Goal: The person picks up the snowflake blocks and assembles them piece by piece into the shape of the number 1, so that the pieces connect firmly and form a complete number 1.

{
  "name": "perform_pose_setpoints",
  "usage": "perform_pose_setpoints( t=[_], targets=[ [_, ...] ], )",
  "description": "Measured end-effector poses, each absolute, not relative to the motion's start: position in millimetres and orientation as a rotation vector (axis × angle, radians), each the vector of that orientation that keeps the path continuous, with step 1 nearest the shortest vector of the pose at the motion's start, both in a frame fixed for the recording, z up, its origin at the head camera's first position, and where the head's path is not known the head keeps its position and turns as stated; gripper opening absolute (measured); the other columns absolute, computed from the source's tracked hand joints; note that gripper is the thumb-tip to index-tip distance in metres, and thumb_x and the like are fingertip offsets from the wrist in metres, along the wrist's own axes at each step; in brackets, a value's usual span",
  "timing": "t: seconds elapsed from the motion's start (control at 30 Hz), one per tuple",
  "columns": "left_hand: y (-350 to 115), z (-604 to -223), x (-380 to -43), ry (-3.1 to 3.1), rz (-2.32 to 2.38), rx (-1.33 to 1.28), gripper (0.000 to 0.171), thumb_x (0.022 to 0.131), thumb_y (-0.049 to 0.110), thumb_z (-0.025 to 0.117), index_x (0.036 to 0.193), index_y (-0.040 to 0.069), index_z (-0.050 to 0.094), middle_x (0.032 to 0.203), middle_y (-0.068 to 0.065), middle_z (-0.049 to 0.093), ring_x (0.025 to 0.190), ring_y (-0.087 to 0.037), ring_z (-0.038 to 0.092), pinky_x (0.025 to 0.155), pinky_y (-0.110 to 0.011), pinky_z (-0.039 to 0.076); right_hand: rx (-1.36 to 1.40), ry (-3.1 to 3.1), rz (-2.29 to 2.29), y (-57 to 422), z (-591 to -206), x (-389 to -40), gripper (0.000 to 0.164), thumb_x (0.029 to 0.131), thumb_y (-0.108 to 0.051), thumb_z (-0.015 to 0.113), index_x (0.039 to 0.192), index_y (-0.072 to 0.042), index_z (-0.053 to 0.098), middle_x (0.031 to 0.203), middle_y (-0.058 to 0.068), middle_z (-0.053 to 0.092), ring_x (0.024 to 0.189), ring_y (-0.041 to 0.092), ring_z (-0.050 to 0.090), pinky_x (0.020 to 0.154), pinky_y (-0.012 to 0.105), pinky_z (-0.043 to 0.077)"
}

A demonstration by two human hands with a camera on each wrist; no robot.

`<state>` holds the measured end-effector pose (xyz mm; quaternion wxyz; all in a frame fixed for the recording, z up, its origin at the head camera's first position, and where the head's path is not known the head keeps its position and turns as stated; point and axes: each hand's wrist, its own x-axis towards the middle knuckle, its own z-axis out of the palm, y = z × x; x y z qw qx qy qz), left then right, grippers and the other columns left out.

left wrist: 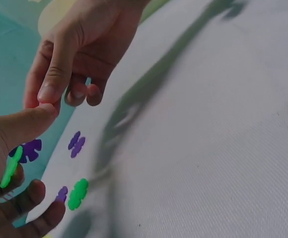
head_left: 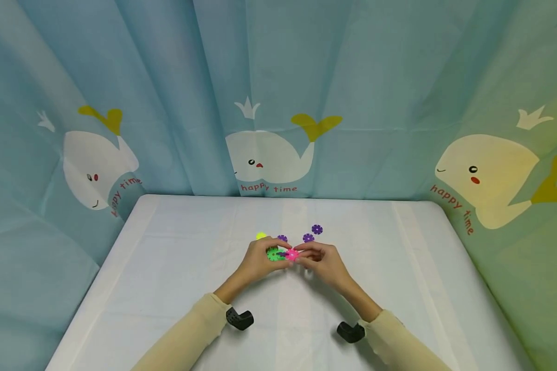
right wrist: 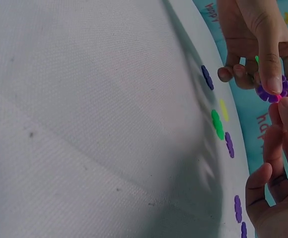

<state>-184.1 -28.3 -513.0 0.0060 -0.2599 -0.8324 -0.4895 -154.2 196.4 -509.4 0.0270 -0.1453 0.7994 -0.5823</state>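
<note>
Both hands meet above the table, fingertips close together around small notched flower-shaped plastic discs joined to each other. My left hand [head_left: 255, 260] pinches the purple disc [right wrist: 269, 94] between thumb and finger. A green disc [head_left: 274, 254] sits by its palm, on the joined piece. From the other side, my right hand [head_left: 324, 262] pinches a pink disc [head_left: 292, 254] at its edge with thumb and index finger. In the right wrist view the fingertips hide most of the pink disc.
Loose discs lie on the white table [head_left: 167, 288] beyond the hands: a yellow one [head_left: 261, 235], several purple ones [head_left: 317, 229] and a green one [right wrist: 217, 124]. A curtain with whale prints [head_left: 274, 157] hangs behind the table. Black devices [head_left: 240, 319] sit at both wrists.
</note>
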Motion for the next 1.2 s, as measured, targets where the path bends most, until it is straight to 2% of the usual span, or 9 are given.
perform_pose_setpoints(
  t=[0.1, 0.17, 0.33, 0.47, 0.63, 0.8, 1.03, 1.2],
  targets=[
    [-30, -513, -183, -2.587, -1.512, -0.83, 0.034, 0.077, 0.019, 0.092, 0.108, 0.015, 0.079, 0.093, 0.002, 0.069, 0.081, -0.009, 0.057, 0.074, -0.026, 0.047, -0.441, 2.456, -1.784, 196, -510, -155, 0.027, 0.091, -0.008, 0.078, 0.116, -0.001, 0.074, 0.094, 0.012, 0.077, 0.08, 0.04, 0.072, 0.064, 0.024, 0.053],
    [-31, -515, -183, -2.579, -1.503, -0.844, 0.033, 0.077, 0.018, 0.092, 0.107, 0.014, 0.078, 0.089, 0.002, 0.066, 0.079, -0.01, 0.056, 0.073, -0.026, 0.047, -0.436, 2.452, -1.769, 195, -509, -155, 0.027, 0.091, -0.007, 0.077, 0.118, -0.001, 0.073, 0.094, 0.011, 0.077, 0.08, 0.04, 0.072, 0.063, 0.024, 0.053],
    [-39, -517, -184, -2.589, -1.512, -0.825, 0.032, 0.079, 0.014, 0.09, 0.109, 0.013, 0.076, 0.099, 0.002, 0.072, 0.093, -0.013, 0.064, 0.087, -0.032, 0.053, -0.466, 2.469, -1.73, 196, -511, -156, 0.028, 0.093, -0.005, 0.075, 0.12, 0.002, 0.072, 0.096, 0.015, 0.076, 0.082, 0.042, 0.072, 0.064, 0.025, 0.053],
    [-50, -517, -184, -2.618, -1.533, -0.773, 0.031, 0.081, 0.011, 0.088, 0.109, 0.013, 0.075, 0.105, 0.003, 0.074, 0.102, -0.013, 0.066, 0.094, -0.034, 0.052, -0.493, 2.532, -1.669, 204, -512, -158, 0.027, 0.094, -0.007, 0.074, 0.119, 0.004, 0.072, 0.096, 0.015, 0.076, 0.078, 0.041, 0.07, 0.063, 0.025, 0.053],
    [-68, -519, -187, -2.639, -1.562, -0.7, 0.032, 0.081, 0.007, 0.087, 0.108, 0.013, 0.073, 0.099, 0.005, 0.074, 0.1, -0.012, 0.068, 0.096, -0.036, 0.052, -0.444, 2.592, -1.595, 216, -509, -161, 0.026, 0.094, -0.012, 0.075, 0.117, 0.0, 0.073, 0.091, 0.009, 0.075, 0.074, 0.035, 0.068, 0.06, 0.023, 0.048],
    [-84, -522, -188, -2.659, -1.558, -0.628, 0.033, 0.08, 0.008, 0.087, 0.109, 0.013, 0.072, 0.097, 0.007, 0.075, 0.1, -0.014, 0.068, 0.097, -0.04, 0.05, -0.452, 2.631, -1.531, 218, -509, -164, 0.025, 0.093, -0.007, 0.076, 0.117, 0.001, 0.073, 0.091, 0.007, 0.075, 0.075, 0.029, 0.068, 0.061, 0.024, 0.05],
    [-103, -522, -188, -2.659, -1.561, -0.592, 0.033, 0.079, 0.006, 0.087, 0.108, 0.014, 0.073, 0.096, 0.006, 0.073, 0.096, -0.014, 0.066, 0.093, -0.038, 0.051, -0.541, 2.63, -1.445, 201, -514, -174, 0.026, 0.092, -0.005, 0.075, 0.118, -0.002, 0.073, 0.095, 0.006, 0.075, 0.075, 0.021, 0.069, 0.062, 0.027, 0.054],
    [-110, -523, -189, -2.659, -1.549, -0.58, 0.032, 0.08, 0.007, 0.086, 0.108, 0.013, 0.073, 0.096, 0.007, 0.073, 0.095, -0.014, 0.065, 0.092, -0.037, 0.051, -0.621, 2.666, -1.344, 187, -517, -183, 0.03, 0.09, -0.004, 0.077, 0.12, -0.005, 0.073, 0.095, 0.004, 0.073, 0.073, 0.013, 0.062, 0.065, 0.026, 0.051]
  ],
)
